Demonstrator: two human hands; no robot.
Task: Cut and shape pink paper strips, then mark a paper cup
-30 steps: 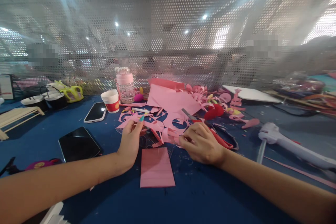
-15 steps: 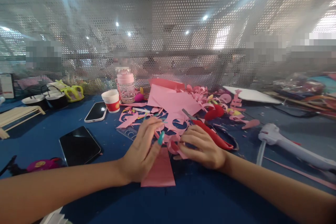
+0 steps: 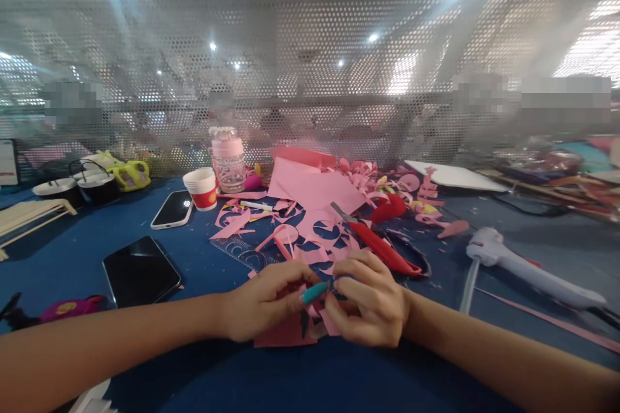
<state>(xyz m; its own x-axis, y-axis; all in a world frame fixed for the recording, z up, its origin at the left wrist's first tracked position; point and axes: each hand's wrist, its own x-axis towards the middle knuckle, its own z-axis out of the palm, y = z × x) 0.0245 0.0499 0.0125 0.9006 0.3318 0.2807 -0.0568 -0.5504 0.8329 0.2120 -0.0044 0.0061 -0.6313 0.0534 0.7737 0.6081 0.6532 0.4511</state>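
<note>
Pinching a pink paper strip (image 3: 331, 324), the left hand (image 3: 268, 302) and right hand (image 3: 371, 300) sit close together over the pink card (image 3: 277, 337), fingers curled, forearms slanting inward.

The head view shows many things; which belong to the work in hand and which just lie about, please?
Probably in the work: held pink paper, pink card, red-handled scissors.
Apparently lying about: black phone, white-edged phone, paper cups, pink-topped bottle.

Remotely, I am noting both forearms (image 3: 135, 328) slanting inward: the left hand (image 3: 264, 300) is pointing its thumb (image 3: 290, 302) (nail (image 3: 314, 292) showing teal), the right hand (image 3: 372, 300) is showing curled fingers (image 3: 361, 290).
</note>
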